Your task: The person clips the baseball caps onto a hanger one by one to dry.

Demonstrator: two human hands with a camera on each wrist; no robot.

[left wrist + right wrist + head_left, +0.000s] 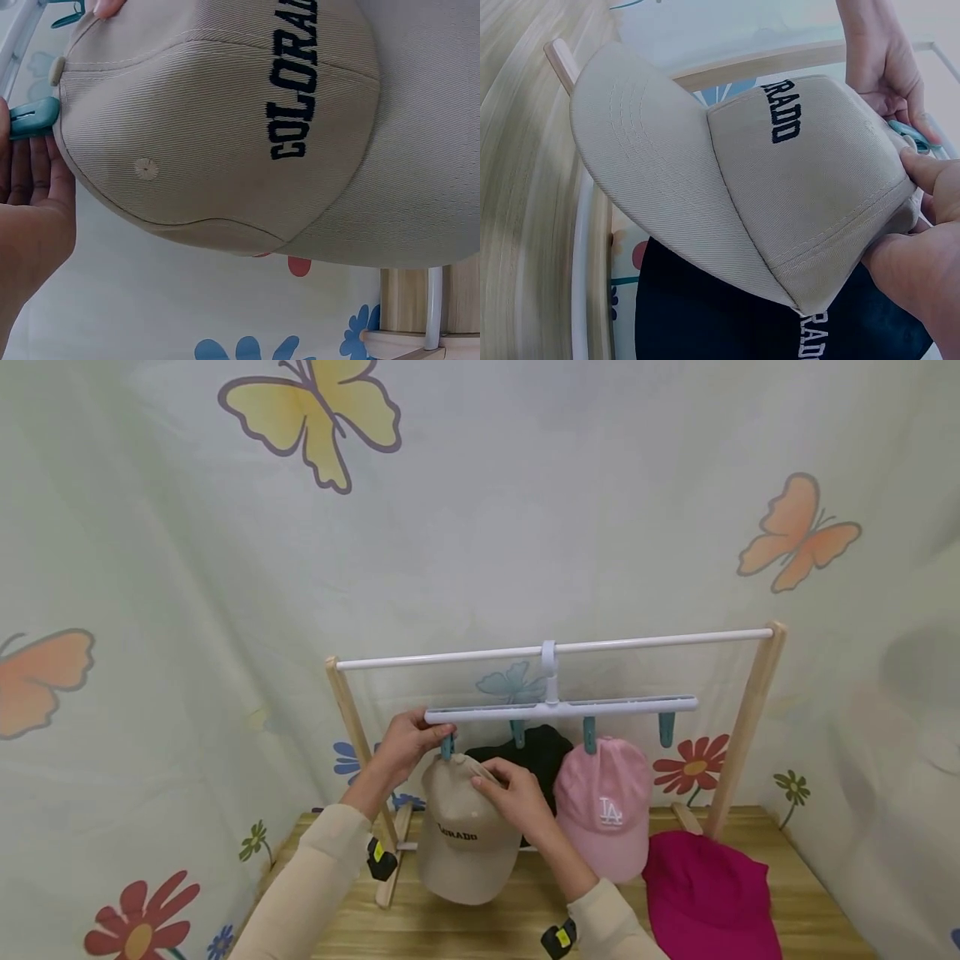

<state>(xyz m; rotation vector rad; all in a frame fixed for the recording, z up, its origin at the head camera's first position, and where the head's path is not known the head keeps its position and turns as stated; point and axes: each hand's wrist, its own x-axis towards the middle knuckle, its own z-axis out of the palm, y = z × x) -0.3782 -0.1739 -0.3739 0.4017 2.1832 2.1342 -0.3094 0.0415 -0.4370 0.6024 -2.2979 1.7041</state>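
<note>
A beige baseball cap [461,852] with dark lettering hangs brim down at the left end of a white clip hanger [487,715]. My left hand [403,747] pinches the teal clip [37,116] there, thumb in front, right at the top of the cap. With thumb and fingers, my right hand [519,795] grips the side of the cap's crown, fabric bunched between them. In the right wrist view, the clip [913,133] sits against the crown's top. A black cap [705,307] hangs just behind, partly hidden by the beige one.
The hanger hooks over the white rail [660,642] of a wooden rack [750,718]. Right of the black cap a pink cap [600,777] hangs from another clip; the rightmost clip [666,729] holds nothing. A magenta cap [708,889] lies on the wooden table [810,910].
</note>
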